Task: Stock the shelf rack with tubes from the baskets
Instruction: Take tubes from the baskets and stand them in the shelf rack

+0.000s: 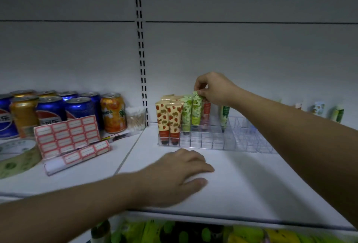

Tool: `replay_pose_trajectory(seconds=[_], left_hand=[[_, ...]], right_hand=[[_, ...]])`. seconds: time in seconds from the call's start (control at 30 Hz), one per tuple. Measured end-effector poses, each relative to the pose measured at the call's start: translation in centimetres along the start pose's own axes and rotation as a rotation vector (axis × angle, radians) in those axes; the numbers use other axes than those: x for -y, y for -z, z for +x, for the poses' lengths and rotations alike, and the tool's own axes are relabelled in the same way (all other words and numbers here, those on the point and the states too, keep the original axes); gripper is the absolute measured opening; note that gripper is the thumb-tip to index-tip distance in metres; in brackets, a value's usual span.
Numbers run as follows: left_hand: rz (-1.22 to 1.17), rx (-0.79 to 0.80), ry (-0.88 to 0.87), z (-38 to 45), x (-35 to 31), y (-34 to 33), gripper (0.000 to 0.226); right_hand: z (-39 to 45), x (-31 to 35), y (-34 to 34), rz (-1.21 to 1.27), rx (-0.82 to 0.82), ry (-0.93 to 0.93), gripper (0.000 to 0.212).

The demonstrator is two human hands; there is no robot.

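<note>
From the head camera we look down on a white shelf (242, 180) with a pale back panel and a slotted upright (141, 49) running up its middle. Our right hand (214, 88) reaches to the clear plastic rack (219, 138) standing near the back of the shelf and pinches the top edge of a green tube (196, 110) between thumb and fingertips; the tube stands upright with its lower end in a rear compartment of the rack. Just left of it another green tube (187, 115) stands in the same rack, and at the rack's left end we see strawberry tubes (169, 120) standing cap down in rows. A red tube (206, 111) sits just right of the held one, partly hidden by our hand, and a white and green tube (224, 116) stands further right. Most front compartments hold nothing.

Our left hand (180, 175) lies palm down on the shelf in front of the rack, fingers relaxed and spread, holding nothing.

To the left stand blue and orange drink cans (77, 110), a tub of cotton swabs (135, 117) beside them, sheets of red-edged labels (67, 136) leaning in front, and a roll of tape (17, 155) at the far left edge. Far right, beyond our right forearm, a few more small tubes (338, 115) stand against the back panel. Below the shelf edge we see blurred yellow and green packages (251, 233).
</note>
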State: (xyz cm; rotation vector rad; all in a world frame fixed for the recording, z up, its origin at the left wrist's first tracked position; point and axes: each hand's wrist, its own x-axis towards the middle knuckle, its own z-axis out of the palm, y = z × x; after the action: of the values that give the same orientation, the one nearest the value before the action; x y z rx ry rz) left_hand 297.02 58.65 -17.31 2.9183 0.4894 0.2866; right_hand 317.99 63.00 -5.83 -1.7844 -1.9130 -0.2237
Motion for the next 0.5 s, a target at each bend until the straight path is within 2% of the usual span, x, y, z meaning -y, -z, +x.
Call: replay_pose_trajectory(seconds=[0.1, 0.17, 0.5], left_hand=[[-0.028, -0.016, 0.068, -0.3, 0.5, -1.6, 0.051], [0.000, -0.026, 0.089, 0.1, 0.7, -1.7, 0.055], [-0.056, -0.056, 0.149, 0.1, 0.4, -1.8, 0.057]], right_hand=[[-0.1, 0.1, -1.4, -0.069, 0.081, -0.005, 0.014], [-0.2, 0.1, -2.1, -0.050, 0.054, -0.029, 0.014], [-2.4, 1.5, -0.2, -0.226, 0.079, -0.058, 0.032]])
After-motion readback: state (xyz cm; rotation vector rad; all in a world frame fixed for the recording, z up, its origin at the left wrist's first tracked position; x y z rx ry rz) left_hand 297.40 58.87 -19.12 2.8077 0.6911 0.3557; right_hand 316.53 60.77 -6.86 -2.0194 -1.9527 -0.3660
